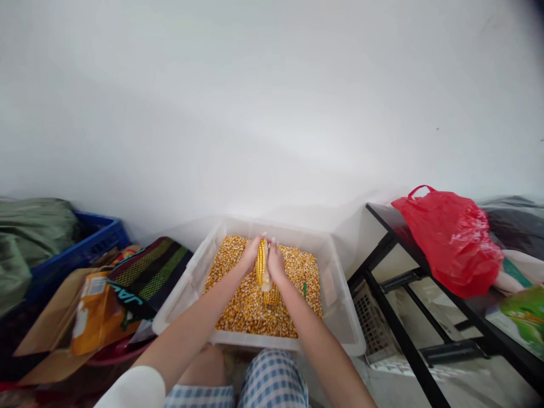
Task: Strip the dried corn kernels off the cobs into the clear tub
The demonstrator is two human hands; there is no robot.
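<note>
My left hand (250, 255) and my right hand (276, 263) grip a corn cob (260, 262) from either side, above the middle of a translucent plastic tub (263, 338). Yellow kernels cover the cob's upper part, and a pale bare stretch shows near its middle. A second kernelled section (271, 296) sits below it, and I cannot tell whether it belongs to the same cob. Loose yellow corn kernels (238, 300) fill the tub beneath my hands. A small green object (305, 289) lies among them near the right wall.
A red plastic bag (450, 241) lies on a black metal-framed table (403, 334) to the right, above a white crate (374, 328). On the left are a blue crate (91, 246) with green cloth, a striped mesh bag (148, 277) and a cardboard box (51, 317). Behind stands a white wall (272, 113).
</note>
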